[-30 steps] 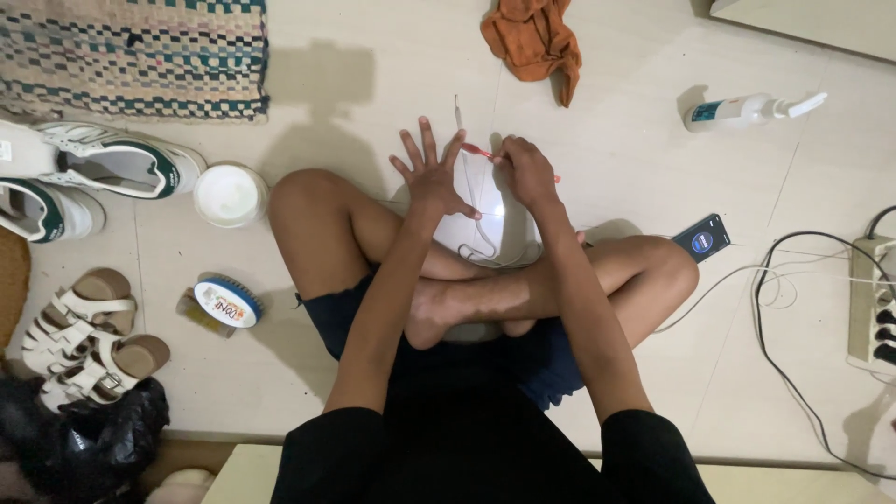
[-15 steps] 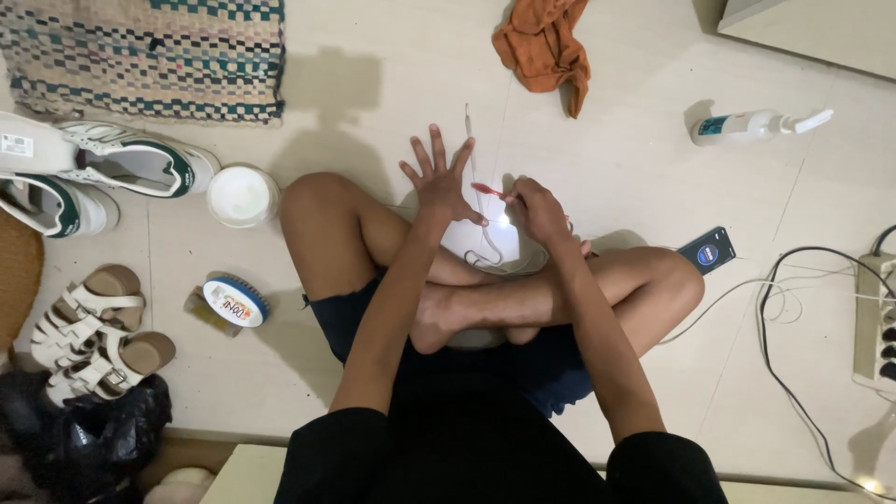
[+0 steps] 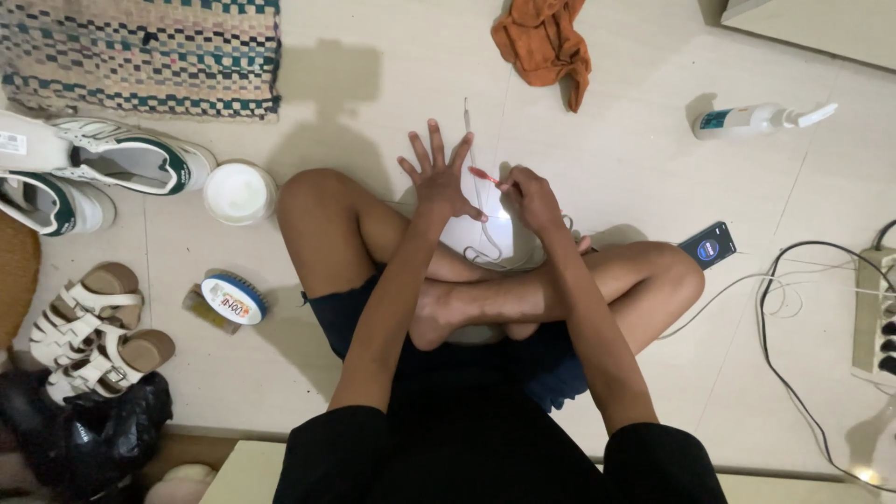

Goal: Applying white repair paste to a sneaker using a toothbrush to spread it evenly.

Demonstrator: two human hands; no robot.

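Observation:
I sit cross-legged on the tiled floor with a white shoe (image 3: 497, 235) resting on my legs. My left hand (image 3: 439, 179) lies on the shoe's near side, fingers spread wide and pointing away from me. My right hand (image 3: 532, 198) is shut on a small red-handled brush (image 3: 483, 175), whose head points left towards my left fingertips, just above the shoe. A thin white lace (image 3: 468, 121) runs from the shoe out across the floor.
On the left are white and green sneakers (image 3: 121, 161), a white round tub (image 3: 240, 192), a shoe brush (image 3: 230, 301), sandals (image 3: 89, 327) and a black bag (image 3: 103, 431). An orange cloth (image 3: 546, 42), spray bottle (image 3: 758, 119), phone (image 3: 707, 248) and power strip (image 3: 875, 313) with cables lie ahead and right.
My right hand has shifted the brush slightly against the shoe. My left hand keeps its spread pose, and the view has tilted a little.

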